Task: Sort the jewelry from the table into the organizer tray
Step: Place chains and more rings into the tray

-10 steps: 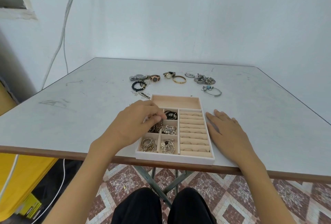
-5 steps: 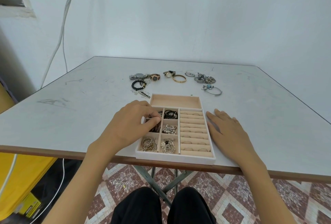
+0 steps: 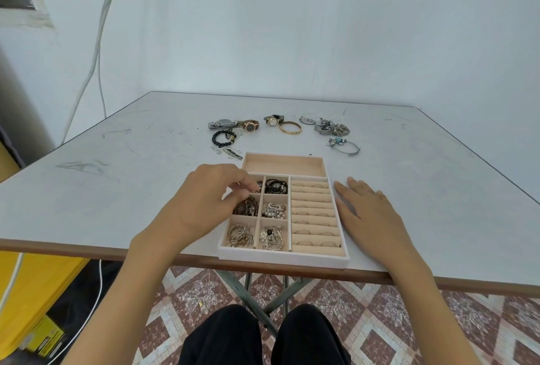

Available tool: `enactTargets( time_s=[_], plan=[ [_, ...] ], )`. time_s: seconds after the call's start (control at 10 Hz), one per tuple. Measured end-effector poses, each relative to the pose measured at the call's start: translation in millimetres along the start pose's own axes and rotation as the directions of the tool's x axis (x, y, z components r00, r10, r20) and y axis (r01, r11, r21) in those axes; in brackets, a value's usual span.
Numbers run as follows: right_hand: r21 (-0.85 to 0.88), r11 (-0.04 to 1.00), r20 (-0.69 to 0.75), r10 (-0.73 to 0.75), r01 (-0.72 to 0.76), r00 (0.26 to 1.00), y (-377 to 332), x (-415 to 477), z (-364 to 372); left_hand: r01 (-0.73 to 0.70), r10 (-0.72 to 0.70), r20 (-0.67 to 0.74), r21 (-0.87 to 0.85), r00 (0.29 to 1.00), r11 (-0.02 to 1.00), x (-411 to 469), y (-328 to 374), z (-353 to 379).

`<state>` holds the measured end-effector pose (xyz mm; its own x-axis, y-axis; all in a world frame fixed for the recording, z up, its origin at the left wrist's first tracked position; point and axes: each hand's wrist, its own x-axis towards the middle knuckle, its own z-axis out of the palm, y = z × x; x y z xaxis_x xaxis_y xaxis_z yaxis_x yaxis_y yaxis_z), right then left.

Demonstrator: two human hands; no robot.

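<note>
Left hand (image 3: 204, 204) over the organizer tray (image 3: 283, 258), fingers curled, pinching a small metal piece (image 3: 252, 188) above the far-left small compartment; exact type of piece too small to tell; right hand (image 3: 371, 212) flat, palm down on the counter (image 3: 117, 189), fingers straight, just beside the tray's right wall, holding nothing; tray sits at the counter's near edge; its left small compartments hold mixed jewelry, its right side has ring rolls with rings slotted in; unsorted on the counter beyond the tray: two watches (image 3: 250, 125), gold bangle (image 3: 290, 127), black bead bracelet (image 3: 223, 137), chain heap (image 3: 333, 127), silver charm bangle (image 3: 344, 145).
</note>
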<state>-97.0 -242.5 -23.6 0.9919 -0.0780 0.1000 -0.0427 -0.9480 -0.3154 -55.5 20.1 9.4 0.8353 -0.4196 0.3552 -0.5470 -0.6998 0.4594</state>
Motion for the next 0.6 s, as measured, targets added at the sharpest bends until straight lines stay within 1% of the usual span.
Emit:
enactTargets(
  time_s=[0.1,0.3,0.4,0.6],
  plan=[
    [0.002,1.000,0.002,-0.001,0.001,1.000,0.5,-0.2,-0.1,0.010,-0.011,0.048,0.027,0.999,1.000,-0.2,-1.7,-1.8],
    [0.000,1.000,0.004,0.004,-0.004,1.000,-0.1,-0.6,-0.3,0.053,-0.055,0.046,0.046,0.997,0.998,-0.1,-0.6,-5.0],
    [0.001,1.000,0.004,0.001,-0.001,1.000,0.1,-0.5,-0.5,0.073,-0.076,0.070,0.042,0.995,0.996,0.6,0.6,-8.5],
    [-0.003,1.000,0.007,0.001,-0.001,1.000,0.5,-0.3,-0.2,0.074,-0.076,0.060,0.048,0.995,0.996,-0.6,3.5,-8.9]
  ],
)
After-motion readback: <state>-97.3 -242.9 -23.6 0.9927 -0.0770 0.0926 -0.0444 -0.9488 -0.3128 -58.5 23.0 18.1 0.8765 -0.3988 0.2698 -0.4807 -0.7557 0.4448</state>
